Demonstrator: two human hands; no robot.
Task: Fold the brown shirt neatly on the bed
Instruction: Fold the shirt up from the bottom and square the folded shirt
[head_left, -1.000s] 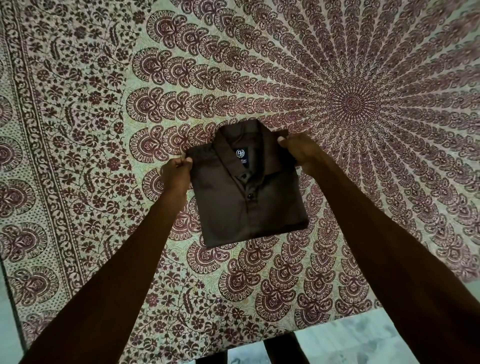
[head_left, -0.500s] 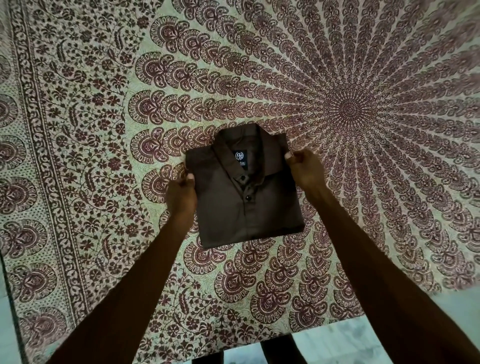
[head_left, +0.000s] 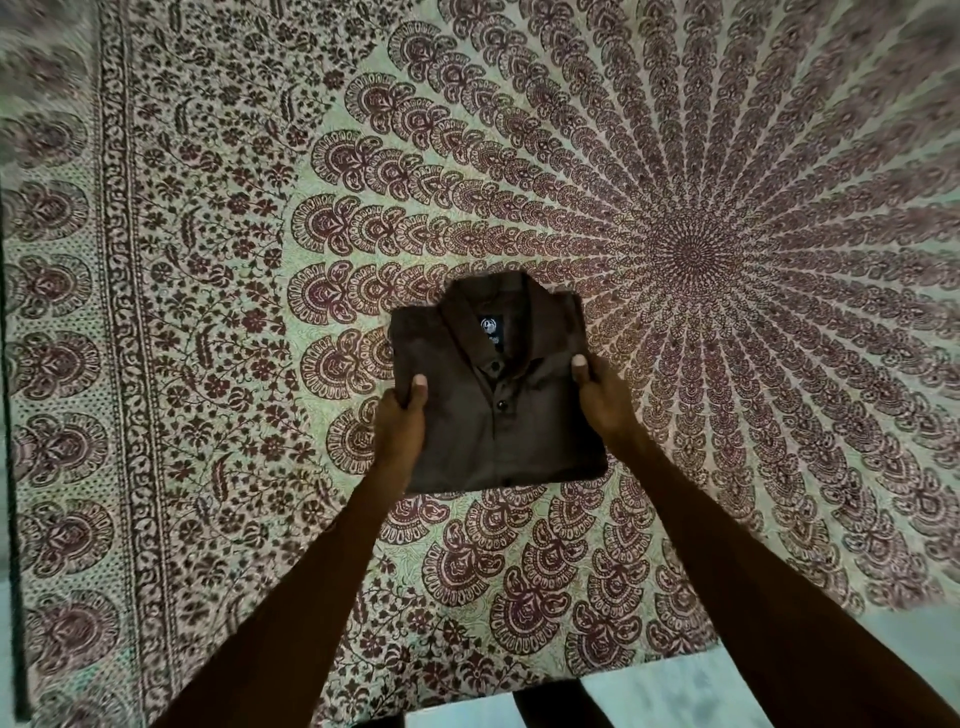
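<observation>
No text can be read with certainty. A small black neck label is seen inside the collar of the folded brown shirt, just above the centre of the frame. On the label a round white emblem is printed, and its design cannot be made out. Below the emblem a short line of pale lettering is visible, but it is too small and blurred to be read. No brand name, number or size mark can be told from it. Only printed ornament is carried by the patterned bedspread around the shirt.
</observation>
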